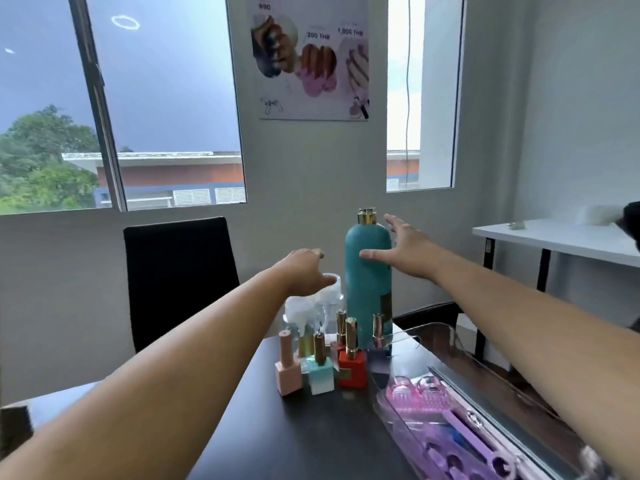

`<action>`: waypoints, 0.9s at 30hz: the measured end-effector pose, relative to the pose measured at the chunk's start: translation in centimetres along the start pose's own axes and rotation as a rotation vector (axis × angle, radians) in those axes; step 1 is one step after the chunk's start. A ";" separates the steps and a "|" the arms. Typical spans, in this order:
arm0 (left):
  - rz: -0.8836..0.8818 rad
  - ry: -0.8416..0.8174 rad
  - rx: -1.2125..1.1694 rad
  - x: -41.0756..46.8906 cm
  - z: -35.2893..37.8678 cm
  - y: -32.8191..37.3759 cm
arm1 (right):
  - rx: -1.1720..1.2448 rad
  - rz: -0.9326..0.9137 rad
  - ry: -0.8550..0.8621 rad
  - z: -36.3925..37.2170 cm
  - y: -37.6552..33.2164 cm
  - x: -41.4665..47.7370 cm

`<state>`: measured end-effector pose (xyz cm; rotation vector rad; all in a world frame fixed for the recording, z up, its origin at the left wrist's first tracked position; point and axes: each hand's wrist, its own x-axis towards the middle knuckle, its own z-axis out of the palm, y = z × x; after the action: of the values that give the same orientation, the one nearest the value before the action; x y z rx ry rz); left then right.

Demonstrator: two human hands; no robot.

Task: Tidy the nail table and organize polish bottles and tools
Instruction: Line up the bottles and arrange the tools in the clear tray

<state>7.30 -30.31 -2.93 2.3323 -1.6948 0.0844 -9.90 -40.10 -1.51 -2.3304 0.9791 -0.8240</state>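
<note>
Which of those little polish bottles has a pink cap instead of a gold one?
The pale pink bottle at the left end of the cluster. Its tall cap is pink like its body, while the mint bottle and the red bottle beside it carry gold caps.

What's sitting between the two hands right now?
In the head view, the tall teal bottle stands between the left hand and the open right hand. The right thumb lies across its front; a clear jar sits under the left hand.
</note>
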 end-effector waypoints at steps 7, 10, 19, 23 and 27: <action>0.026 -0.077 -0.021 3.1 1.2 -0.3 | 0.169 0.058 -0.072 1.2 0.0 1.7; 0.031 -0.051 -0.079 3.4 1.3 -0.7 | 0.131 0.062 -0.081 1.1 0.1 2.0; 0.036 -0.078 -0.227 4.2 1.0 -0.8 | 0.128 0.075 -0.062 1.1 1.5 4.5; 0.049 -0.066 -0.232 4.8 1.5 -0.3 | 0.130 0.078 -0.053 1.6 1.8 5.7; 0.060 -0.044 -0.229 5.5 2.0 0.9 | 0.122 0.069 -0.073 1.5 2.1 6.2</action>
<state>8.03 -36.10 -3.61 2.1313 -1.6958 -0.1434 -6.33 -45.80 -1.72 -2.1952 0.9459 -0.7450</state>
